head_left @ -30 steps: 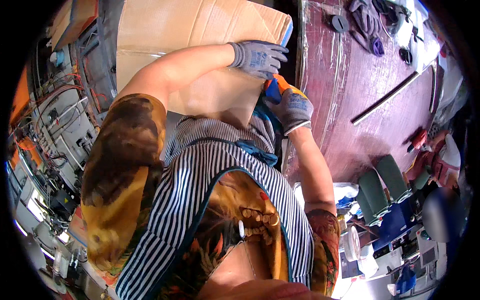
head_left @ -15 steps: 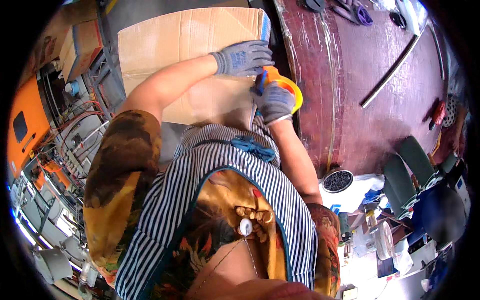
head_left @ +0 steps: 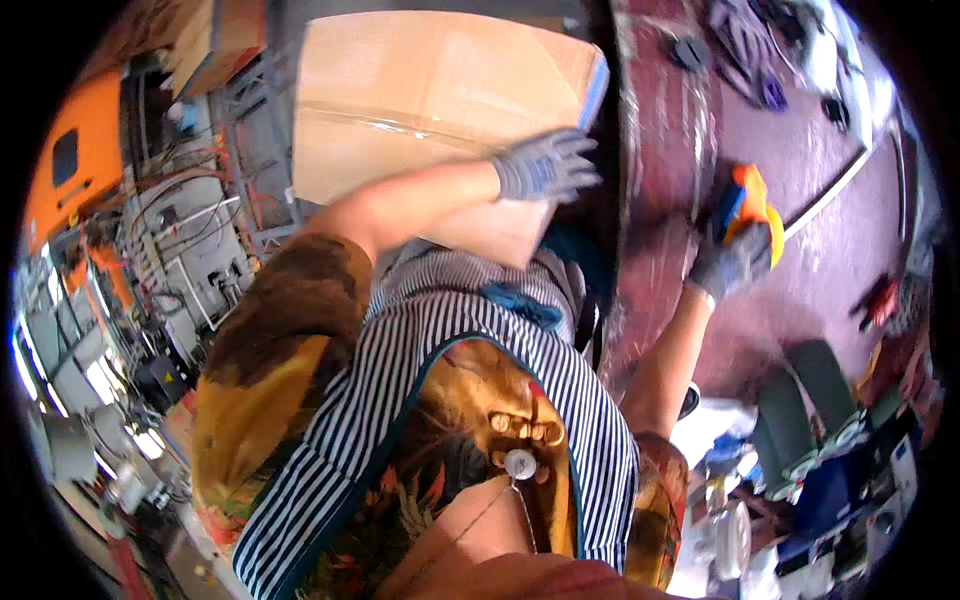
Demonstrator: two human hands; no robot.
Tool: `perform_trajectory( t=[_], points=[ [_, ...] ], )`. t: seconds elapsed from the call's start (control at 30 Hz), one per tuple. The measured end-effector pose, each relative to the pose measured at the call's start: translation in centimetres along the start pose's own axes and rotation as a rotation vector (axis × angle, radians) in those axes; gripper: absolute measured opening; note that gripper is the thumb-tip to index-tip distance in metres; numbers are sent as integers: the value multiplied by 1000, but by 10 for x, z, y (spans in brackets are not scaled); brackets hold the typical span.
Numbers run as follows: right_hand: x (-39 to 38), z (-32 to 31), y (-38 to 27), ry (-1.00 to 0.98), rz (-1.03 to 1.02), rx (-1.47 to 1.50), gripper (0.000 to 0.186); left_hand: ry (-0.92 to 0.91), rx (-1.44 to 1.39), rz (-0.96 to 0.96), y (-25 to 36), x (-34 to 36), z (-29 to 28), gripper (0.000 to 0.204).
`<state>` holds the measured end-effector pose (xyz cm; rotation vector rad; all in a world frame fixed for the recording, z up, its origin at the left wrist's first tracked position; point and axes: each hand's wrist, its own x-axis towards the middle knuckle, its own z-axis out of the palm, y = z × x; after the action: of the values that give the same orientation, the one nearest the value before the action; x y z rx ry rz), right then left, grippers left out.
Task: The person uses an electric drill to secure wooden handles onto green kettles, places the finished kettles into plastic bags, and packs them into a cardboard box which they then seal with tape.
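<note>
My left hand [head_left: 545, 165], in a grey glove, lies with fingers spread on a flattened-looking tan cardboard box [head_left: 430, 85] that has a clear tape strip across it and a blue edge. My gloved right hand [head_left: 730, 262] is closed on an orange, yellow and blue tape dispenser [head_left: 750, 200], out to the right of the box and above a dark red, film-covered table [head_left: 660, 150]. The box rests up against the front of my striped apron.
On the table are grey gloves [head_left: 745, 45], a dark disc [head_left: 690, 52], a long thin strip [head_left: 830, 190] and a red tool [head_left: 880, 300]. Machinery with hoses [head_left: 180, 230] and an orange panel [head_left: 70, 160] stands at left; dark green padded pieces [head_left: 820, 390] lie at lower right.
My right hand has carried the dispenser from the box's right edge rightward over the table. My left hand remains on the box, now slightly further right and lower in the view.
</note>
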<state>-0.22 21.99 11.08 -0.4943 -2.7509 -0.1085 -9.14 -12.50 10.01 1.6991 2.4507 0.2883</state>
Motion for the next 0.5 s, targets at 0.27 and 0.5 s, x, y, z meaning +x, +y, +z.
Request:
perform_trajectory(
  t=[0.27,0.5],
  points=[
    [-63,-19,-221,-642,506,1092,88,761,275,-1396,-109,-280,-29,73],
    [-82,18,-267,-734,845,1340,74,436,-985,-1466,-247,-458,-17,92]
  ],
)
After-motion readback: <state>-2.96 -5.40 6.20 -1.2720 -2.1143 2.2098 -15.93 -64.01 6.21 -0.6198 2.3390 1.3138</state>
